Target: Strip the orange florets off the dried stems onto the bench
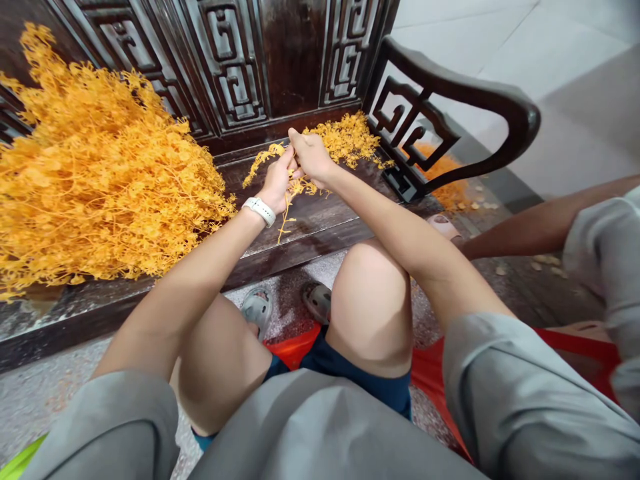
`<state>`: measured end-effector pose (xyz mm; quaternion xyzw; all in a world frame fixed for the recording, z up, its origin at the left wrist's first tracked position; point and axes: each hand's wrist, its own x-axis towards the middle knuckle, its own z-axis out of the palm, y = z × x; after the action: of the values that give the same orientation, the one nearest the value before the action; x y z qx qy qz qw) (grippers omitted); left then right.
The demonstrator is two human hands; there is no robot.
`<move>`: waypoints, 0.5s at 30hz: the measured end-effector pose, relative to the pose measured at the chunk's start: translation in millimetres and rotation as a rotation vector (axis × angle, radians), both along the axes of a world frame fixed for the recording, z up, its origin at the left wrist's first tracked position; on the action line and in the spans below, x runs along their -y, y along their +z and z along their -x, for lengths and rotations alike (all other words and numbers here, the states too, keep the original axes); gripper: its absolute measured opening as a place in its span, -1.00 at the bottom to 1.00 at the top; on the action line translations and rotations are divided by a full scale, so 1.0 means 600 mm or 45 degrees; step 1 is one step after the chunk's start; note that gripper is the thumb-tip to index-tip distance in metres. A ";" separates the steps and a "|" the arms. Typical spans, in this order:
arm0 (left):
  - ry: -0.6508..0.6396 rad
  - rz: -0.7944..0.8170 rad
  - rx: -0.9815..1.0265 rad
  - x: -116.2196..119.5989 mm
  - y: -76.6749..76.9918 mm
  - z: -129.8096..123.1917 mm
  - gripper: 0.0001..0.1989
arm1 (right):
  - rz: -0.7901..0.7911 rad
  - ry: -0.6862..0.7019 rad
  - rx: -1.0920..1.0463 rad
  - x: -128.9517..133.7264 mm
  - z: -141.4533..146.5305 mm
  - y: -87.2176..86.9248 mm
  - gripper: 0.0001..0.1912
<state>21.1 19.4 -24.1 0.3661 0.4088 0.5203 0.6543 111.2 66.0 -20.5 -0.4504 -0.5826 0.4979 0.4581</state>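
Observation:
Both my hands meet above the seat of a dark carved wooden bench [320,223]. My left hand [278,177], with a white band at the wrist, is closed on an orange-yellow plastic sprig [265,159]; thin stems hang below the fingers. Pressed close against it, my right hand [311,157] is closed with thumb and fingers pinched at the same sprig. Just behind the right hand lies a low heap of loose orange-yellow pieces [353,139]. To the left stands a big bushy pile of similar sprigs [105,180]. What lies between the fingertips is partly hidden.
The bench's carved armrest [515,120] rises at the right, its lattice back behind my hands. More orange pieces [445,177] lie on the floor beyond the armrest. Another person's arm [540,230] reaches in at the right. Below me is a red seat [435,373].

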 end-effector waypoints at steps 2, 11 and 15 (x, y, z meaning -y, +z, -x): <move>-0.002 -0.021 -0.033 -0.003 -0.003 -0.003 -0.31 | 0.031 -0.001 -0.013 -0.001 0.000 0.003 -0.29; -0.110 -0.067 -0.105 0.010 0.018 0.005 -0.37 | 0.252 0.100 -0.030 0.022 -0.024 0.042 -0.38; -0.124 -0.087 -0.073 0.018 0.037 0.015 -0.39 | 0.265 0.176 -0.033 0.035 -0.030 0.058 -0.38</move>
<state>11.9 8.6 -2.1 0.4224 0.3912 0.4908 0.6540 129.0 44.7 14.5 -0.4478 -0.5514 0.5920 0.3808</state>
